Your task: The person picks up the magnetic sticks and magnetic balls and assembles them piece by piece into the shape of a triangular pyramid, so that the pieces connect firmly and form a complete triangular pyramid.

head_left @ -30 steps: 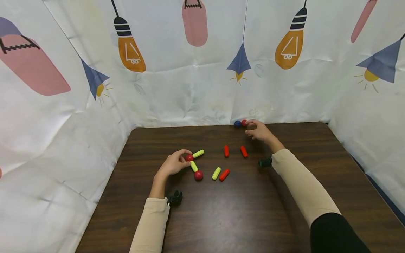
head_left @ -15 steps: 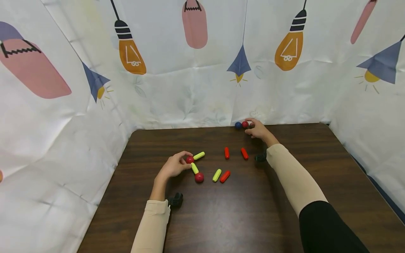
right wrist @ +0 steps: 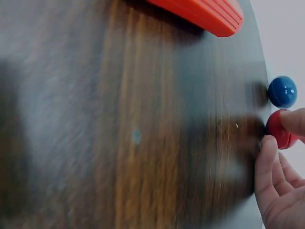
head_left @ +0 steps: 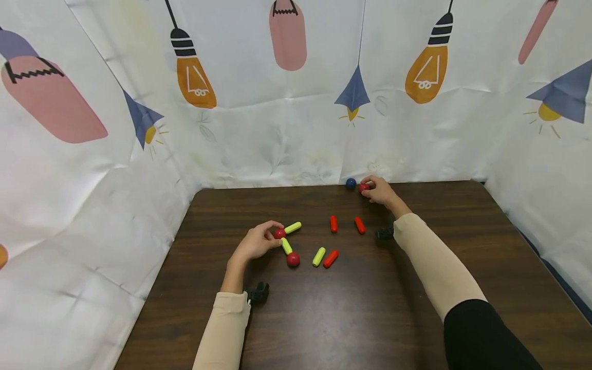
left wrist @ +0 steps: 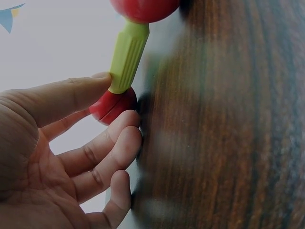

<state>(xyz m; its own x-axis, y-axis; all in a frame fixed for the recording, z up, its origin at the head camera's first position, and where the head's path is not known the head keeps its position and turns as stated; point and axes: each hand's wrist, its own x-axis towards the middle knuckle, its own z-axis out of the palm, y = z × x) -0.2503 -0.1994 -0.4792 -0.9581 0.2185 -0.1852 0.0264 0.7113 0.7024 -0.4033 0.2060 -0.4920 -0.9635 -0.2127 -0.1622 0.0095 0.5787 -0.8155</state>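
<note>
My left hand (head_left: 255, 241) holds a red ball (head_left: 279, 233) between thumb and fingers, left of the table's middle. One lime-yellow rod (head_left: 293, 227) reaches right from that ball. A second lime rod (left wrist: 127, 57) meets it too, my thumb against its lower end, and a larger-looking red ball (head_left: 293, 259) caps its other end. At the table's far edge, my right hand (head_left: 381, 191) pinches another red ball (right wrist: 277, 129) between thumb and fingers. Just left of this one sits a blue ball (head_left: 351, 183), with a small gap between them.
Two red rods (head_left: 333, 224) lie apart on the dark wood table (head_left: 370, 313), between my hands. Nearer me, a loose lime rod (head_left: 318, 257) lies beside a red rod (head_left: 330, 259). Behind the table hangs a white printed curtain (head_left: 296, 139).
My right thumb and fingers have closed round the far red ball and drawn it slightly right, away from the blue ball. The left hand stays on its ball.
</note>
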